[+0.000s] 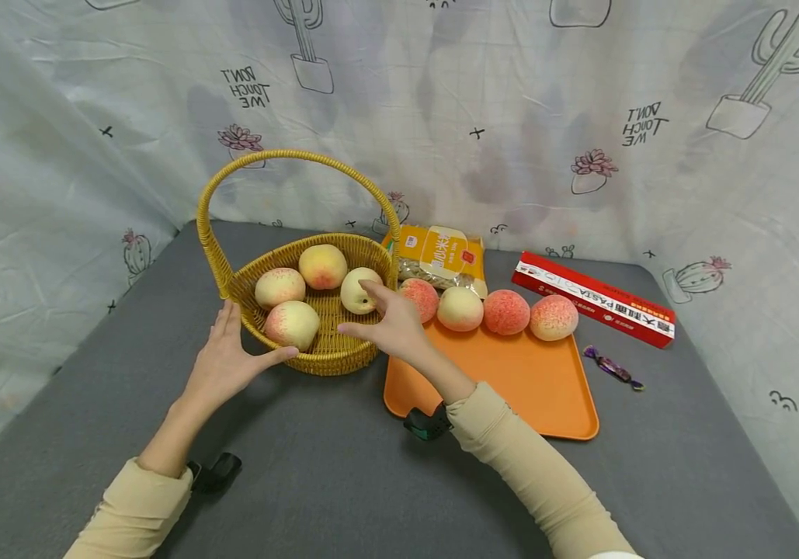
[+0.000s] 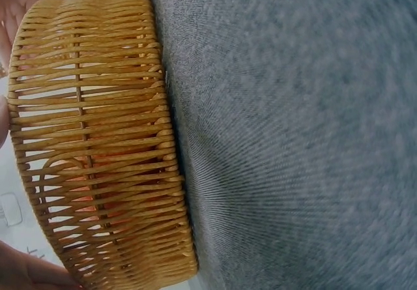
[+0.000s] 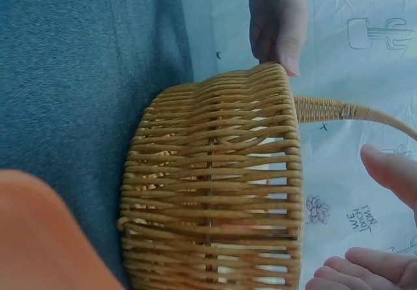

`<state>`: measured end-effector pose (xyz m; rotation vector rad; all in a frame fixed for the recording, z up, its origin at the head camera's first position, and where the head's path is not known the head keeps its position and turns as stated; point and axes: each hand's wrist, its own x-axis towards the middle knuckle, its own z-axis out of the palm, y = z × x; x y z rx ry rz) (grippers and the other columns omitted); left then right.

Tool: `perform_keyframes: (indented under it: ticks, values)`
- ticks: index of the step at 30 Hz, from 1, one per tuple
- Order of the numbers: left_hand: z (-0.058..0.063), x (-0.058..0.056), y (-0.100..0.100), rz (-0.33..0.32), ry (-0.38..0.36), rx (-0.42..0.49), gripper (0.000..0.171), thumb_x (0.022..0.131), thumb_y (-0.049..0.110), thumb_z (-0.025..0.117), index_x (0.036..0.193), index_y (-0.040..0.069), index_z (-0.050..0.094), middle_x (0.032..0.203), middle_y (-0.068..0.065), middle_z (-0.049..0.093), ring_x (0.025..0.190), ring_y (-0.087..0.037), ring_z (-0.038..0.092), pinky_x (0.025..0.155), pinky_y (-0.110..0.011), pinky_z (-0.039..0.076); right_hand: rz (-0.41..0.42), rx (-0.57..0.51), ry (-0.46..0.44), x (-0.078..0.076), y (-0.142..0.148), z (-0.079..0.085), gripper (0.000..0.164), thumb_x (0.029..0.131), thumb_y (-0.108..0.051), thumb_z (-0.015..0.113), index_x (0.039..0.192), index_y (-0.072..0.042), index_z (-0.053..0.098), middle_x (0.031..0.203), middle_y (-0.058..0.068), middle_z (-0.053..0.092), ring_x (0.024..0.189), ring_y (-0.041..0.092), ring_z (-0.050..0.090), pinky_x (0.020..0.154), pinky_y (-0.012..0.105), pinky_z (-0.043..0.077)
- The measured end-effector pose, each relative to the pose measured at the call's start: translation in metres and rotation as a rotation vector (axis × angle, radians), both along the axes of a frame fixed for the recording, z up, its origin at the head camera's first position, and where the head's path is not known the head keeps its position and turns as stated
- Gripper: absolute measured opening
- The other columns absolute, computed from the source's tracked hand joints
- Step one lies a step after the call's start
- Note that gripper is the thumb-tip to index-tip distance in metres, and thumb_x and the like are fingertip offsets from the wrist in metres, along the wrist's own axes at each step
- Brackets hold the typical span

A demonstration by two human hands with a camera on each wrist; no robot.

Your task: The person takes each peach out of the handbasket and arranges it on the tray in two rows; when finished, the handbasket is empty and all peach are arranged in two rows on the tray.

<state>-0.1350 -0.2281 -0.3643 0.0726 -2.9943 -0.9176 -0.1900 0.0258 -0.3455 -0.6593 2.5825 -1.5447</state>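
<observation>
A yellow wicker basket [image 1: 332,365] with a tall arched handle holds several peaches, among them a blushed one [image 1: 323,266] at the back. My left hand [image 1: 227,361] rests against its left side, fingers straight along the outside and thumb at the front rim. In the right wrist view, that left hand [image 3: 279,19] touches the rim by the handle's base. Over the basket's right side reaches my right hand [image 1: 395,322], thumb and fingers spread apart. Its fingertips overlap a pale peach [image 1: 356,293] in the head view; nothing shows between thumb and fingers in the right wrist view.
Right of the basket lies an orange tray [image 1: 504,380] with several peaches in a row along its back edge. Behind it are a yellow food packet [image 1: 444,252] and a red pasta box [image 1: 595,299]. A purple wrapped candy [image 1: 613,369] lies right of the tray.
</observation>
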Motion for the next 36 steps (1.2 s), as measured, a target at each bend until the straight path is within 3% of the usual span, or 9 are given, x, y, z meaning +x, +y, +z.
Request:
perform_keyframes:
  ticks: [9, 13, 16, 19, 22, 26, 31, 36]
  values:
    - [0.002, 0.0, 0.001, 0.005, -0.015, 0.0, 0.127, 0.079, 0.066, 0.068, 0.151, -0.01, -0.004, 0.157, -0.031, -0.005, 0.14, -0.055, 0.007, 0.102, -0.072, 0.021, 0.006, 0.194, -0.014, -0.012, -0.018, 0.005, 0.082, 0.081, -0.033, 0.081, 0.146, -0.002, 0.043, 0.145, 0.014, 0.048, 0.123, 0.032, 0.054, 0.097, 0.042, 0.048]
    - [0.002, 0.0, 0.0, 0.01, -0.017, 0.0, 0.127, 0.079, 0.066, 0.068, 0.151, -0.009, -0.005, 0.157, -0.031, -0.005, 0.14, -0.055, 0.007, 0.101, -0.073, 0.023, 0.071, 0.228, -0.009, -0.017, -0.029, 0.006, 0.081, 0.081, -0.031, 0.081, 0.146, -0.001, 0.042, 0.132, 0.018, 0.058, 0.102, 0.033, 0.062, 0.092, 0.038, 0.049]
    - [0.001, 0.0, 0.0, 0.01, -0.011, 0.007, 0.127, 0.079, 0.066, 0.068, 0.151, -0.008, -0.005, 0.157, -0.03, -0.006, 0.14, -0.055, 0.007, 0.1, -0.073, 0.023, 0.106, 0.235, -0.009, -0.021, -0.04, 0.006, 0.08, 0.081, -0.029, 0.081, 0.146, 0.0, 0.043, 0.133, 0.017, 0.058, 0.107, 0.031, 0.061, 0.096, 0.035, 0.046]
    - [0.0, -0.001, 0.0, 0.009, -0.009, 0.019, 0.126, 0.079, 0.065, 0.068, 0.151, -0.008, -0.006, 0.157, -0.03, -0.006, 0.139, -0.056, 0.009, 0.1, -0.073, 0.024, 0.122, 0.269, -0.03, -0.022, -0.051, 0.005, 0.081, 0.081, -0.032, 0.081, 0.145, -0.001, 0.043, 0.143, 0.012, 0.051, 0.128, 0.025, 0.05, 0.102, 0.033, 0.043]
    - [-0.001, -0.001, 0.0, 0.01, -0.005, 0.03, 0.126, 0.079, 0.065, 0.068, 0.151, -0.009, -0.005, 0.157, -0.031, -0.005, 0.138, -0.057, 0.012, 0.1, -0.072, 0.025, 0.129, 0.318, -0.065, -0.023, -0.062, 0.002, 0.081, 0.082, -0.035, 0.079, 0.146, -0.002, 0.043, 0.145, 0.011, 0.049, 0.129, 0.024, 0.048, 0.101, 0.033, 0.044]
    - [-0.002, -0.001, 0.001, 0.009, 0.006, 0.048, 0.125, 0.079, 0.064, 0.069, 0.151, -0.01, -0.003, 0.157, -0.031, -0.005, 0.138, -0.056, 0.013, 0.1, -0.071, 0.026, 0.117, 0.361, -0.065, -0.024, -0.074, -0.005, 0.076, 0.083, -0.036, 0.077, 0.144, -0.004, 0.046, 0.134, 0.01, 0.058, 0.117, 0.024, 0.058, 0.091, 0.029, 0.049]
    - [-0.003, -0.001, 0.0, 0.011, 0.022, 0.049, 0.124, 0.079, 0.063, 0.07, 0.152, -0.01, 0.0, 0.157, -0.031, -0.003, 0.138, -0.056, 0.014, 0.1, -0.071, 0.027, 0.132, 0.337, -0.054, -0.025, -0.088, -0.012, 0.061, 0.085, -0.031, 0.075, 0.137, -0.007, 0.054, 0.104, 0.006, 0.069, 0.089, 0.015, 0.064, 0.072, 0.023, 0.049]
    - [-0.002, -0.001, 0.0, 0.009, 0.013, 0.046, 0.124, 0.08, 0.063, 0.069, 0.152, -0.01, -0.001, 0.157, -0.032, -0.003, 0.136, -0.058, 0.016, 0.099, -0.071, 0.028, 0.151, 0.327, -0.028, -0.026, -0.098, -0.016, 0.054, 0.086, -0.028, 0.072, 0.132, -0.003, 0.056, 0.106, 0.006, 0.067, 0.088, 0.014, 0.064, 0.071, 0.021, 0.048]
